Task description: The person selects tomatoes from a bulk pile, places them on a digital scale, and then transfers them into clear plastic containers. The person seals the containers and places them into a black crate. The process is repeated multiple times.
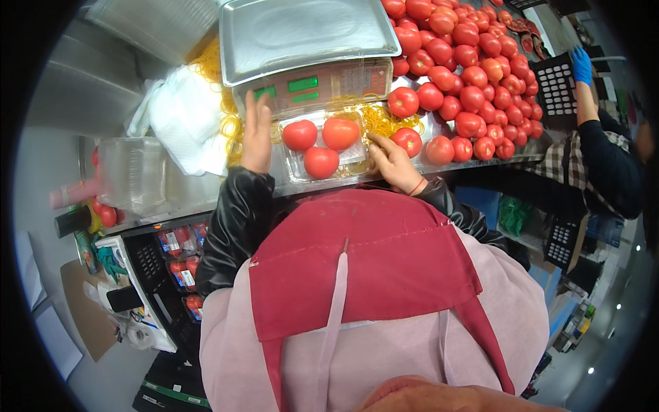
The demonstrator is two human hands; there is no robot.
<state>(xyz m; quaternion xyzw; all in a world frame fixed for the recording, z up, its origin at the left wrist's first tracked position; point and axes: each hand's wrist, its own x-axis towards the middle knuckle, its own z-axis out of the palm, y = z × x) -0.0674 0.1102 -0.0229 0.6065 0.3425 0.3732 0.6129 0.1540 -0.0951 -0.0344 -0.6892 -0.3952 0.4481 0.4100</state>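
Three red tomatoes (321, 163) sit in a clear plastic punnet (296, 177) with a white pad at its bottom, on the metal table right before me. My left hand (257, 135) is raised at the punnet's left side, fingers extended, slightly blurred, with nothing in it. At the punnet's right rim are the bent fingers of my right hand (394, 164); whether they grip the rim is not clear. Directly behind the punnet stands a weighing scale (340, 85) with lit green displays and a bare metal pan (309, 36).
Yellow rubber bands (388, 121) lie around the scale. A large heap of tomatoes (471, 77) covers the right side. White pads (185, 113) and stacked clear punnets (134, 170) stand left. A black crate (154, 268) holds packed tomatoes below. At far right, a co-worker's blue-gloved hand (582, 66) holds a black crate (556, 92).
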